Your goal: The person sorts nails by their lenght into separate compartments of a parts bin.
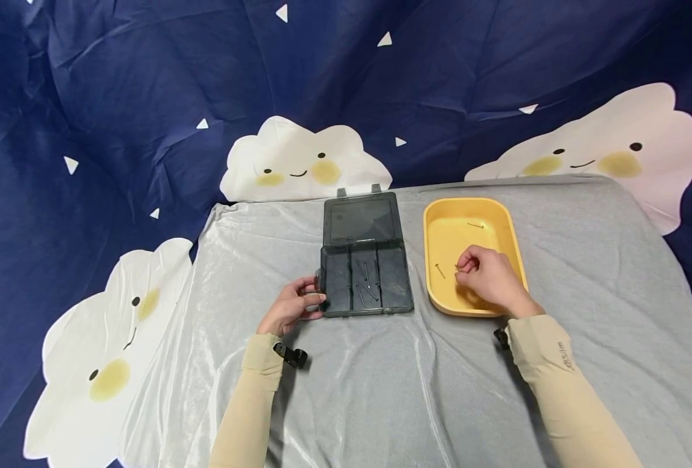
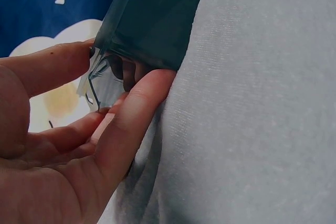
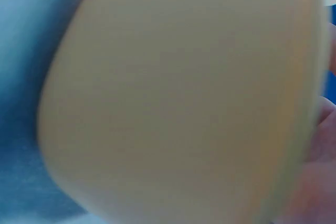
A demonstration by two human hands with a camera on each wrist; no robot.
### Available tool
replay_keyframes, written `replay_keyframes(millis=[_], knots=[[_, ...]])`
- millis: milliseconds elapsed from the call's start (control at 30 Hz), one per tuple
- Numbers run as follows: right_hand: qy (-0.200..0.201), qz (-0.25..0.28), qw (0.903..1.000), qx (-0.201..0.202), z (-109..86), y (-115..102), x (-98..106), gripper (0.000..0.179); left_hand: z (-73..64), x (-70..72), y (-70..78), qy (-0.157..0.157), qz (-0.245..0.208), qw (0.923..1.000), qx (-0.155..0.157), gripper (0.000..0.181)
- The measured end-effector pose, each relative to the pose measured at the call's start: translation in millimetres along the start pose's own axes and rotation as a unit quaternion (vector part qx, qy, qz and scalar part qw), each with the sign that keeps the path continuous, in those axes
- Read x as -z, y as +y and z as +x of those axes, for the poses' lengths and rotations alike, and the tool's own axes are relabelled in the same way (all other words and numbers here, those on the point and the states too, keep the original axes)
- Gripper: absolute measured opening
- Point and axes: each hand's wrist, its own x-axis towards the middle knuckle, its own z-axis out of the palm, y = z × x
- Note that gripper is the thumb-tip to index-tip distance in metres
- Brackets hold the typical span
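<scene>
A dark see-through compartment box (image 1: 335,276) lies with its lid (image 1: 362,220) tipped back. My left hand (image 1: 292,304) grips the box's near left corner, thumb and fingers around its edge; the left wrist view shows this hold on the corner (image 2: 152,40) close up. Several dark screws (image 1: 367,291) lie in the middle compartment. Over the yellow tray (image 1: 429,247), my right hand (image 1: 488,276) pinches a small brass-coloured screw (image 1: 457,267) between thumb and fingertips. One loose screw (image 1: 440,271) lies left of that hand, another screw (image 1: 475,225) farther back in the tray.
Grey cloth (image 1: 363,383) with soft folds covers the table. A dark blue curtain (image 1: 457,78) with smiling clouds hangs behind it. In the right wrist view the tray's outer wall (image 3: 168,98) fills most of the picture.
</scene>
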Motion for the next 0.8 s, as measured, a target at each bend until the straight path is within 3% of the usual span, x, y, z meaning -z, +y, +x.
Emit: replay_keyframes(millis=[800], knots=[[0.016, 0.07, 0.9974, -0.003, 4.7, -34, 7, 0.013, -0.4, -0.1, -0.1, 0.002, 0.001, 1.0, -0.003, 0.06]])
